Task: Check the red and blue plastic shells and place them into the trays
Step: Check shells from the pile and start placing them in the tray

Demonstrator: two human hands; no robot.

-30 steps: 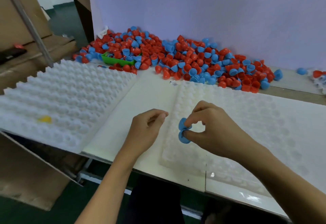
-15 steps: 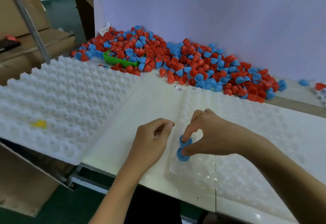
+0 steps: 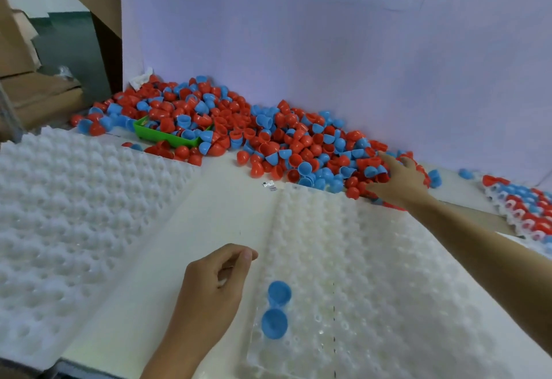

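- Shells of red and blue plastic lie in a loose pile point(image 3: 268, 136) across the middle of the frame, against the foot of a pale wall point(image 3: 328, 50).
- Two blue shells point(image 3: 276, 310) sit in neighbouring pockets at the near left corner of the clear tray point(image 3: 388, 289), lower centre of the frame, touching one another.
- That tray is translucent, moulded in rows of small round pockets; the other pockets in sight hold nothing.
- A white tray point(image 3: 74, 214) at the left of the frame has a bumpy, dimpled surface; its pockets hold nothing.
- A small green tray point(image 3: 167, 136) at upper left is half buried in the pile, with red and blue shells in and round it.
- At the right edge, another tray point(image 3: 525, 208) carries rows of red and blue shells.
- The shells are smooth, rounded cups, some mouth up, some dome up.
- Left hand point(image 3: 215, 286) hovers at lower centre, just left of the two blue shells, fingers loosely curled, holding nothing.
- Right hand point(image 3: 400, 181) reaches to the pile's right end, fingers spread wide over the shells there.
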